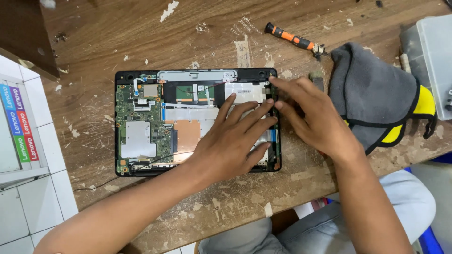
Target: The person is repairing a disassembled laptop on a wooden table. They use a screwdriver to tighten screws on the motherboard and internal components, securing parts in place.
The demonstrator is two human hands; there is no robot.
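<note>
Green circuit board and bare metal plates show inside the opened black laptop [141, 136], flat on the scarred wooden bench [188, 42].

Left hand [230, 141] presses palm-down on the innards, fingers [249, 110] spread apart, gripping nothing. Right hand [310, 117] works the laptop's right edge, fingers together, tips touching the rim. Crumpled grey cloth with yellow trim [376, 94] sits just beside it; an orange-handled screwdriver [294, 40] lies beyond.

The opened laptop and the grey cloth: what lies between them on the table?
In the head view, the right hand fills the gap between the opened laptop and the grey cloth; around it, scuffed wooden table.
</note>
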